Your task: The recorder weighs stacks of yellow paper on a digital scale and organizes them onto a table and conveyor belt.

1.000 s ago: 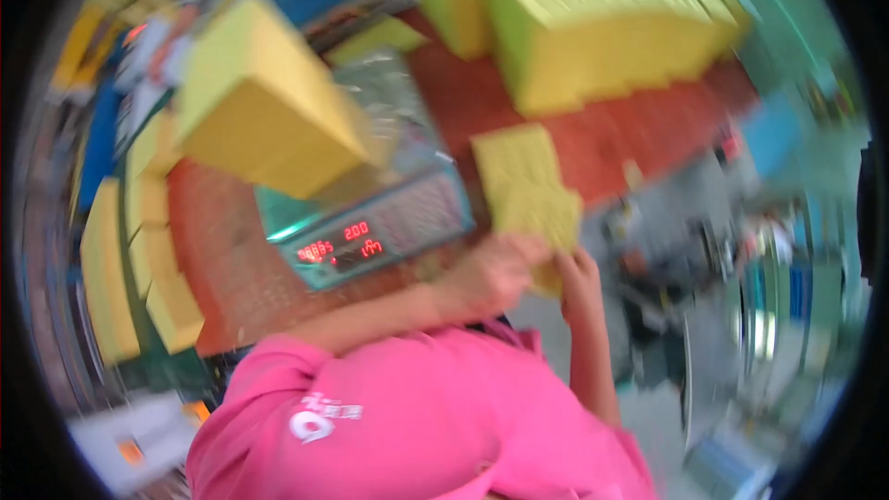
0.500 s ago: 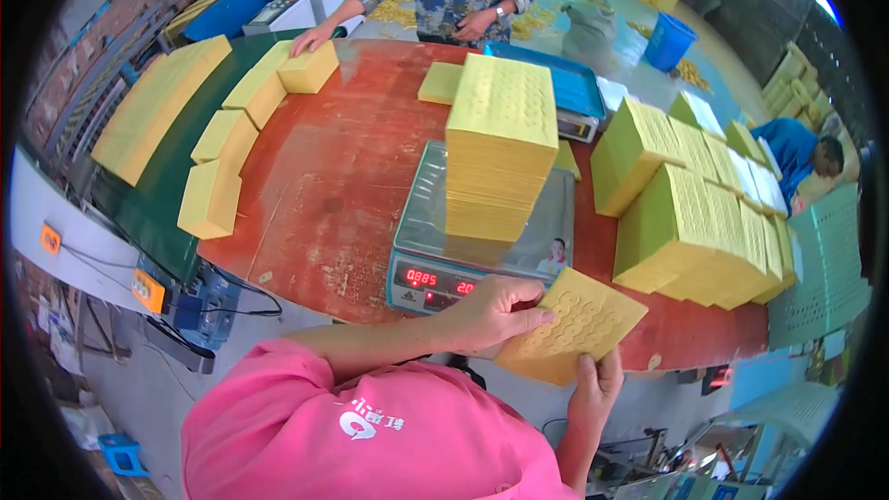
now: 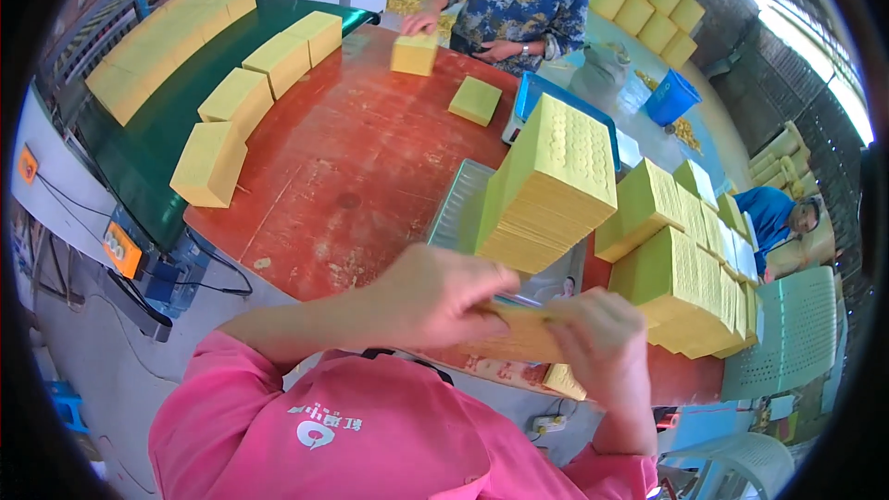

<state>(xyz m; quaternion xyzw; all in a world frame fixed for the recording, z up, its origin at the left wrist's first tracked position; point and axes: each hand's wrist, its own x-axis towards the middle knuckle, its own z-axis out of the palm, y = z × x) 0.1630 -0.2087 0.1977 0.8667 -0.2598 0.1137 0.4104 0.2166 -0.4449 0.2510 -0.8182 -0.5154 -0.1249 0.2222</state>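
Observation:
A yellow embossed paper sheet (image 3: 515, 335) is held between my two hands in front of my chest, seen nearly edge-on; I cannot tell whether it is one sheet or several. My left hand (image 3: 446, 298) pinches its left end. At the right end, the fingers of my right hand (image 3: 604, 338) are closed on it. Just beyond my hands a tall stack of yellow paper (image 3: 546, 199) leans on a weighing scale (image 3: 456, 208), whose display my left hand hides. Below my right hand, a yellow corner (image 3: 565, 381) of something shows.
Across the red table (image 3: 324, 157), a co-worker's hand (image 3: 419, 23) rests on a yellow paper block (image 3: 414, 56). Another block (image 3: 476, 100) lies nearby. Yellow blocks line the table's left edge and a green conveyor (image 3: 167, 167). More stacks (image 3: 681, 268) stand at right, beside a green chair (image 3: 782, 333).
The sheet has tipped from face-up to nearly edge-on, and my right hand has come up. The co-worker's block has moved right, away from the left row. My view has shifted.

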